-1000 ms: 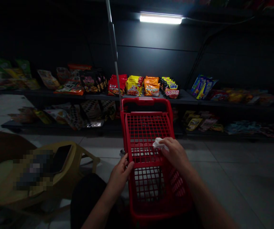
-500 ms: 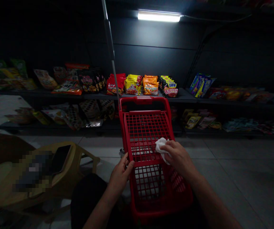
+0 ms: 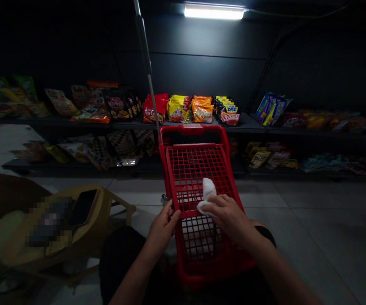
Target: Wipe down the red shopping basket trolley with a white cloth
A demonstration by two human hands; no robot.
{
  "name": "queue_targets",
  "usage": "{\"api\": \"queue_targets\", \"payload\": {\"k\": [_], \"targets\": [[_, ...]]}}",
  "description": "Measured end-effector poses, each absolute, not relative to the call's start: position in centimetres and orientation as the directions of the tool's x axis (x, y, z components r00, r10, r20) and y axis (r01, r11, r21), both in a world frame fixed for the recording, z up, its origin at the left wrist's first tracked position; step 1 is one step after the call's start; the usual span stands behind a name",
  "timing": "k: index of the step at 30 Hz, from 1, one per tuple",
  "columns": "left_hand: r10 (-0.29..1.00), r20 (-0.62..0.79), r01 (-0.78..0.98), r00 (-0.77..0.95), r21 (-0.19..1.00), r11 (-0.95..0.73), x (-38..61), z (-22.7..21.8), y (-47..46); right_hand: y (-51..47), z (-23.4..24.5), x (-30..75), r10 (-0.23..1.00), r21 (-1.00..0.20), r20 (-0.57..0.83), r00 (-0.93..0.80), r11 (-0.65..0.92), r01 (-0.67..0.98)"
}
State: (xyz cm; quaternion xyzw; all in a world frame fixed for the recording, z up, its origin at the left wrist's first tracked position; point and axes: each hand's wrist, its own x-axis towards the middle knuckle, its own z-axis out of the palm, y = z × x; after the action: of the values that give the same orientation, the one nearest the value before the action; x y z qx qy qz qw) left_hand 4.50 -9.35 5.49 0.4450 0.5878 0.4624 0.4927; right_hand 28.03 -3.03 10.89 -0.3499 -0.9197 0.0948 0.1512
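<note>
In front of me a red plastic shopping basket (image 3: 198,146) with grid walls leans tilted between my knees, one grid panel facing up. My left hand (image 3: 162,226) grips its left edge, the thumb on the near side and the fingers partly hidden around the rim. A crumpled white cloth or tissue (image 3: 208,188) lies bunched under the fingers of my right hand (image 3: 233,220), which presses it on the grid near the middle crossbar. A long metal pole (image 3: 143,42) rises from the basket's upper left corner.
Dark shelves (image 3: 183,126) ahead hold red, yellow, orange and black snack packets (image 3: 202,110). On the left, a yellowish plastic stool (image 3: 103,203) carries a phone (image 3: 83,207) and a blurred-out item. A lamp tube (image 3: 214,11) glows above.
My right hand has moved the white cloth left and slightly toward me across the grid. My left hand keeps its hold on the edge. The view has shifted slightly.
</note>
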Motion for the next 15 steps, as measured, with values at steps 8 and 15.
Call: {"api": "queue_targets", "payload": {"k": [8,15], "targets": [[0.981,-0.081,0.256,-0.175,0.959,0.124,4.1,5.7,-9.4,-6.0,11.1,21.3,0.615,-0.195,0.247,-0.749,0.789,0.583],[0.985,-0.124,0.081,-0.122,0.988,0.134,4.0,6.0,-9.7,-2.7,10.4,28.1,0.775,-0.234,0.252,-0.58,0.63,0.74]]}}
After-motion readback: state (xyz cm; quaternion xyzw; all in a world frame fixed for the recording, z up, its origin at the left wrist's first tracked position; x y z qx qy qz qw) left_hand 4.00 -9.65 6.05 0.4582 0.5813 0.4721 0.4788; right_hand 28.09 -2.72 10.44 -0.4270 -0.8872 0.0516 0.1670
